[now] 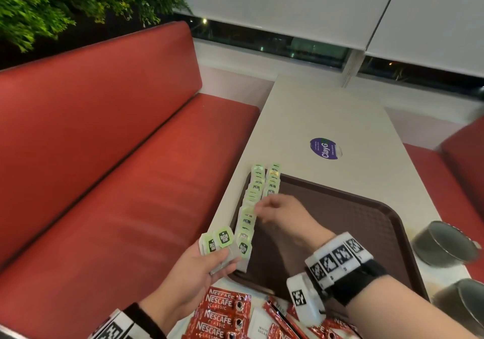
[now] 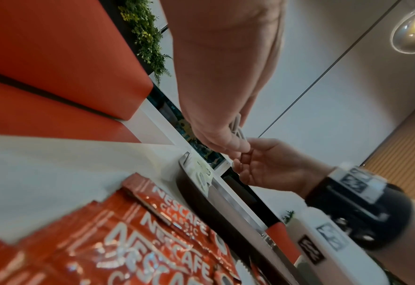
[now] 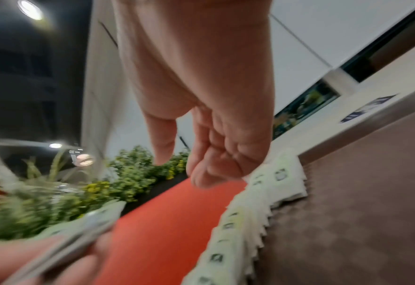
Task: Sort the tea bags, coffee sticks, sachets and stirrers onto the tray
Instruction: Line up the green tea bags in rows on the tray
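A brown tray (image 1: 340,220) lies on the pale table, with two overlapping rows of green-labelled tea bags (image 1: 255,194) along its left edge. My left hand (image 1: 220,257) holds a fanned stack of more tea bags (image 1: 218,241) just off the tray's near left corner. My right hand (image 1: 264,207) hovers over the middle of the rows; in the right wrist view its fingers (image 3: 201,179) hang loosely curled and empty above the tea bags (image 3: 245,221). In the left wrist view the held tea bags (image 2: 236,125) show edge-on, close to my right hand (image 2: 250,164).
Red Nescafe coffee sticks (image 1: 222,312) and a white sugar sachet (image 1: 259,325) lie on the table in front of the tray. Two metal cups (image 1: 445,244) stand to the tray's right. A red bench (image 1: 117,181) runs along the table's left side.
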A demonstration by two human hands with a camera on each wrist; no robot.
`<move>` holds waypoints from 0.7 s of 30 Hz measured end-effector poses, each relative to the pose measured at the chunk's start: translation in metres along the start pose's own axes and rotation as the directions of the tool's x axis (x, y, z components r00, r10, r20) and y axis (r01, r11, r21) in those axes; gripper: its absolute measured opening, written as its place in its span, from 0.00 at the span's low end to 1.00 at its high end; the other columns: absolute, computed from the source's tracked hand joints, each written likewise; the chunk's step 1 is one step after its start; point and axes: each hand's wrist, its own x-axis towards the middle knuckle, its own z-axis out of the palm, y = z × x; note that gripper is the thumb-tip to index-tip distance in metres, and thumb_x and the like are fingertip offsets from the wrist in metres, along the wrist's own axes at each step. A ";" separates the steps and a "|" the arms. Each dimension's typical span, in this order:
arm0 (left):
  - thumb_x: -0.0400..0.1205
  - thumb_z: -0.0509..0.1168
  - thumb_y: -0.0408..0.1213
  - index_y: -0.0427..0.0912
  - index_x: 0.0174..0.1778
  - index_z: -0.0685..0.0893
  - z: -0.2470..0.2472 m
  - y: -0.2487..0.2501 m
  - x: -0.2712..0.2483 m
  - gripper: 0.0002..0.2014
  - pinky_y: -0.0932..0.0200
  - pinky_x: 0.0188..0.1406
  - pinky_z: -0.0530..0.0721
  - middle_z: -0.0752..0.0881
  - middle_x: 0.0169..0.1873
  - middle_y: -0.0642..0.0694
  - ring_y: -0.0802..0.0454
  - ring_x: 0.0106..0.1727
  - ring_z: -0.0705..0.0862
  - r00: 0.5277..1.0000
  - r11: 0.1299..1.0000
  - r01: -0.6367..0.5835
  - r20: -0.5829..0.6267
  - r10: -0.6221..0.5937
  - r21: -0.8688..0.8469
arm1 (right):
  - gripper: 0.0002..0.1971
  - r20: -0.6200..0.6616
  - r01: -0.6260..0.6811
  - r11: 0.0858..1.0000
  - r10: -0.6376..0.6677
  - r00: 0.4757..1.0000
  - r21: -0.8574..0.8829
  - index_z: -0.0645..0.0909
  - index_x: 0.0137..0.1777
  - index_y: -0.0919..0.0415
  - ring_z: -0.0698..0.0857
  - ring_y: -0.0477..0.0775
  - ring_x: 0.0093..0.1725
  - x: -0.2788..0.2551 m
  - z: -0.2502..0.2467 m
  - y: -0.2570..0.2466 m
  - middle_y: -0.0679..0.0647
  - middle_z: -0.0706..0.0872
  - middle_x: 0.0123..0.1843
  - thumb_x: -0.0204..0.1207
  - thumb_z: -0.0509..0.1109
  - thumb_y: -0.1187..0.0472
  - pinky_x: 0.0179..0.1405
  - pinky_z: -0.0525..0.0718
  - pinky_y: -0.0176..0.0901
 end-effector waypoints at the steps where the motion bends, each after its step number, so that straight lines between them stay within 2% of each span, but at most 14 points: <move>1: 0.81 0.63 0.25 0.40 0.60 0.81 0.002 0.000 0.000 0.13 0.58 0.42 0.90 0.91 0.50 0.40 0.42 0.52 0.90 1.000 1.000 -0.003 0.009 0.003 0.012 | 0.04 0.129 0.010 0.998 -0.002 0.992 -0.061 0.87 0.45 0.58 0.83 0.45 0.36 -0.014 0.005 -0.004 0.49 0.86 0.36 0.73 0.75 0.59 0.36 0.80 0.34; 2: 0.80 0.63 0.25 0.40 0.60 0.81 0.003 -0.001 0.000 0.13 0.58 0.43 0.90 0.91 0.50 0.39 0.42 0.51 0.90 1.000 1.000 -0.006 0.017 0.006 0.023 | 0.06 0.214 0.023 0.993 0.004 0.977 -0.120 0.88 0.47 0.57 0.83 0.43 0.36 -0.025 0.009 -0.005 0.47 0.87 0.36 0.73 0.76 0.56 0.37 0.79 0.31; 3: 0.80 0.63 0.25 0.40 0.60 0.81 0.005 -0.001 0.000 0.13 0.58 0.43 0.90 0.91 0.50 0.39 0.43 0.50 0.90 1.000 0.999 -0.010 0.025 0.009 0.032 | 0.07 0.247 0.036 0.988 0.002 0.969 -0.149 0.88 0.47 0.56 0.82 0.41 0.36 -0.033 0.013 -0.005 0.46 0.86 0.37 0.73 0.76 0.55 0.39 0.79 0.29; 6: 0.81 0.63 0.25 0.38 0.60 0.82 0.011 -0.003 0.000 0.13 0.58 0.44 0.89 0.90 0.51 0.38 0.44 0.49 0.89 0.999 0.998 -0.011 0.050 0.008 0.062 | 0.03 0.202 0.055 0.994 -0.035 0.979 -0.095 0.86 0.41 0.56 0.78 0.37 0.30 -0.046 0.021 0.001 0.47 0.83 0.35 0.72 0.77 0.61 0.34 0.75 0.26; 8: 0.81 0.63 0.25 0.38 0.61 0.82 0.014 -0.003 0.001 0.13 0.59 0.43 0.89 0.90 0.51 0.38 0.45 0.49 0.89 0.998 0.997 -0.005 0.057 0.000 0.083 | 0.07 0.159 0.049 0.998 -0.044 0.986 -0.027 0.83 0.37 0.57 0.75 0.34 0.25 -0.049 0.023 0.004 0.47 0.80 0.31 0.72 0.76 0.66 0.30 0.74 0.25; 11: 0.81 0.64 0.26 0.39 0.61 0.82 0.016 -0.003 0.002 0.14 0.60 0.41 0.88 0.90 0.51 0.38 0.46 0.49 0.89 0.999 0.995 0.005 0.048 -0.010 0.104 | 0.08 0.141 0.024 0.998 -0.032 0.989 0.060 0.82 0.35 0.58 0.75 0.38 0.25 -0.051 0.022 0.003 0.47 0.79 0.28 0.72 0.75 0.69 0.28 0.73 0.27; 14: 0.82 0.64 0.26 0.38 0.64 0.80 0.015 -0.003 0.004 0.14 0.59 0.44 0.89 0.90 0.53 0.37 0.40 0.55 0.88 0.999 0.993 0.012 0.041 -0.017 0.120 | 0.04 0.125 -0.037 0.993 0.023 0.992 0.114 0.84 0.40 0.58 0.76 0.43 0.28 -0.048 0.020 0.004 0.50 0.81 0.31 0.73 0.76 0.66 0.24 0.72 0.32; 21: 0.82 0.63 0.25 0.38 0.63 0.80 0.016 0.001 0.003 0.14 0.60 0.41 0.88 0.90 0.52 0.37 0.43 0.50 0.89 0.999 0.992 0.016 0.045 -0.021 0.126 | 0.06 0.246 -0.066 0.995 0.044 0.968 0.079 0.82 0.39 0.59 0.76 0.39 0.23 -0.045 0.015 0.000 0.46 0.80 0.26 0.74 0.73 0.69 0.23 0.70 0.32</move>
